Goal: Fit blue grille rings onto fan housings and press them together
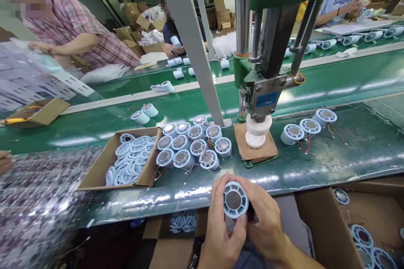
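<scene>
Both my left hand point(217, 229) and my right hand point(267, 214) are closed around a light-blue cylindrical housing point(235, 200), over the bench's front edge. Its slotted ring and grey metal disc face up; its lower part is hidden by my fingers. Beyond it, several similar housings point(181, 158) stand upright in a cluster, with thin wires trailing out. A press point(267, 96) stands behind my hands. Its white round head point(259, 124) sits over a white round block point(255, 139) on a cardboard-covered base point(271, 151).
A cardboard box point(148, 176) of light-blue rings stands left on the green bench point(303, 172). Three wired housings point(293, 133) stand right of the press. An open carton point(315, 222) at lower right holds more housings. A grey post point(192, 42) rises beside the press; people work across the conveyor point(347, 69).
</scene>
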{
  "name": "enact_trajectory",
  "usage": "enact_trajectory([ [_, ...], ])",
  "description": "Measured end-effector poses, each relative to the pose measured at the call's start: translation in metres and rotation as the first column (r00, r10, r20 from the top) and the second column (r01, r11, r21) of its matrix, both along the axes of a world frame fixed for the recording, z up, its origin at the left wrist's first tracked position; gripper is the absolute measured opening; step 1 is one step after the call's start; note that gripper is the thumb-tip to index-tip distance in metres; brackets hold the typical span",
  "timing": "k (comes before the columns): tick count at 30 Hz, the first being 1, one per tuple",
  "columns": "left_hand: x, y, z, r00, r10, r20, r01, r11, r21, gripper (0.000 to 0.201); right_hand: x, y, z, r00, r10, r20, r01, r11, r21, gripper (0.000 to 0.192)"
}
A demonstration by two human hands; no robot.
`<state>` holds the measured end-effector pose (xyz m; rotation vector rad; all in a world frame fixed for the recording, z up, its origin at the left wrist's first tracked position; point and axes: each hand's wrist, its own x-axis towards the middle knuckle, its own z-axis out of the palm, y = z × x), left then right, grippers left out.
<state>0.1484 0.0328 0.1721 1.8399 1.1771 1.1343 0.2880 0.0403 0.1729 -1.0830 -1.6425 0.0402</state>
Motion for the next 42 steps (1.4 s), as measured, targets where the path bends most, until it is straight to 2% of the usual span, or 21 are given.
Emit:
enact_trajectory([
  [5, 0.010, 0.001, 0.001, 0.992, 0.012, 0.126, -0.016, 0.999, 0.032, 0.050, -0.003, -0.001, -0.002, 0.999, -0.014, 0.032, 0.012, 0.999, 0.043, 0.043],
  [10, 0.021, 0.005, -0.003, 0.961, 0.127, 0.245, -0.150, 0.986, 0.078, 0.035, -0.008, -0.003, -0.011, 1.000, -0.005, 0.009, 0.004, 0.998, 0.067, 0.050],
  [13, 0.023, 0.010, -0.003, 0.949, 0.156, 0.273, -0.175, 0.984, 0.044, 0.031, -0.009, -0.001, -0.014, 1.000, -0.023, 0.004, 0.023, 0.998, 0.055, 0.048],
  [20, 0.007, 0.012, 0.005, 0.962, -0.072, 0.263, 0.093, 0.993, -0.071, 0.041, -0.004, 0.003, -0.010, 1.000, -0.016, -0.011, 0.016, 1.000, -0.002, 0.046],
  [29, -0.001, 0.007, 0.006, 0.923, -0.144, 0.356, 0.225, 0.955, -0.196, 0.053, -0.004, 0.004, -0.008, 0.999, 0.017, -0.049, -0.018, 1.000, -0.015, 0.039],
  [31, 0.000, 0.004, 0.005, 0.933, -0.114, 0.342, 0.205, 0.948, -0.244, 0.055, -0.004, 0.003, -0.008, 0.997, 0.022, -0.080, -0.025, 0.999, -0.030, 0.040],
  [34, 0.003, -0.003, 0.002, 0.957, 0.012, 0.288, 0.083, 0.946, -0.315, 0.060, -0.005, 0.002, -0.011, 0.985, 0.044, -0.167, -0.058, 0.995, -0.082, 0.043],
  [37, 0.006, -0.008, -0.001, 0.956, 0.099, 0.276, -0.001, 0.942, -0.334, 0.065, -0.006, -0.002, -0.016, 0.963, 0.056, -0.262, -0.094, 0.986, -0.136, 0.056],
  [40, 0.006, -0.010, -0.001, 0.962, 0.108, 0.250, -0.023, 0.947, -0.321, 0.066, -0.007, -0.005, -0.018, 0.942, 0.064, -0.329, -0.124, 0.979, -0.164, 0.077],
  [42, 0.005, -0.010, -0.001, 0.969, 0.099, 0.227, -0.025, 0.951, -0.308, 0.067, -0.007, -0.007, -0.017, 0.935, 0.071, -0.347, -0.139, 0.975, -0.176, 0.082],
])
